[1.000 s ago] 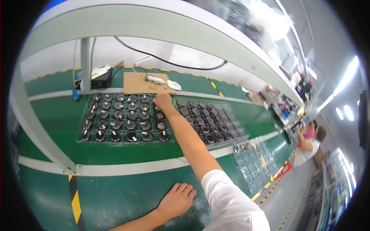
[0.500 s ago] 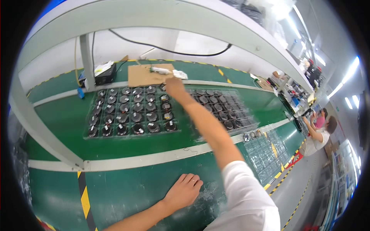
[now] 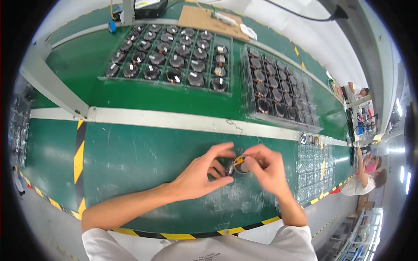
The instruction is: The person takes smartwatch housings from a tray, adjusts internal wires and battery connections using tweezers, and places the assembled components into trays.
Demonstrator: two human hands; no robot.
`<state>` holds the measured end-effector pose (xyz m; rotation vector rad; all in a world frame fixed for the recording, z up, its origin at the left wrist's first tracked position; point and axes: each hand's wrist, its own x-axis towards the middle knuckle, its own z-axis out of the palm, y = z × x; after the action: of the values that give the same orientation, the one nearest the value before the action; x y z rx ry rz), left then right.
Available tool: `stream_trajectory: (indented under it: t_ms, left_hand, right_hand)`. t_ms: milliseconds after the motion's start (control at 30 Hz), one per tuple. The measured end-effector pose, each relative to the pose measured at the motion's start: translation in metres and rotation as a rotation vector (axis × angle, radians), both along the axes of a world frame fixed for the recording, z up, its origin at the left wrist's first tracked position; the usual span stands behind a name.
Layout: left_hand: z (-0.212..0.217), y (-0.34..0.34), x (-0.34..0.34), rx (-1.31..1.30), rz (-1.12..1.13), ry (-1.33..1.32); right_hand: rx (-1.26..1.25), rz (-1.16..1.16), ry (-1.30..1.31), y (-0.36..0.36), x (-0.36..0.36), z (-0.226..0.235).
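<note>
Head view: component trays lie beyond both hands.

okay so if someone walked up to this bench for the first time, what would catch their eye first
Probably the two hands meeting at the near middle of the green bench: the left hand and right hand both pinch one small round part between them. Behind them, past a white stripe, lie two clear trays of dark round parts, one at centre, one to the right.
</note>
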<state>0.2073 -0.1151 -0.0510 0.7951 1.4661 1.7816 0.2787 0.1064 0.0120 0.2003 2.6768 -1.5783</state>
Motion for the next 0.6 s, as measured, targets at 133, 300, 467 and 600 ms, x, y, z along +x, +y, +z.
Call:
stream_trajectory:
  t_ms: [133, 300, 467, 600]
  left_hand:
    - [0.005, 0.007, 0.000, -0.115, -0.056, 0.104]
    - [0.006, 0.008, 0.000, -0.160, -0.031, 0.033]
    - [0.004, 0.010, -0.003, -0.194, -0.052, -0.013]
    - [0.008, 0.008, -0.008, -0.174, -0.123, -0.089]
  right_hand:
    - [-0.138, -0.018, 0.006, 0.015, 0.015, -0.032]
    - [-0.325, -0.027, -0.020, 0.019, 0.018, -0.044]
    - [-0.481, -0.033, -0.120, 0.023, 0.025, -0.054]
    - [-0.550, -0.064, -0.157, 0.017, 0.023, -0.046]
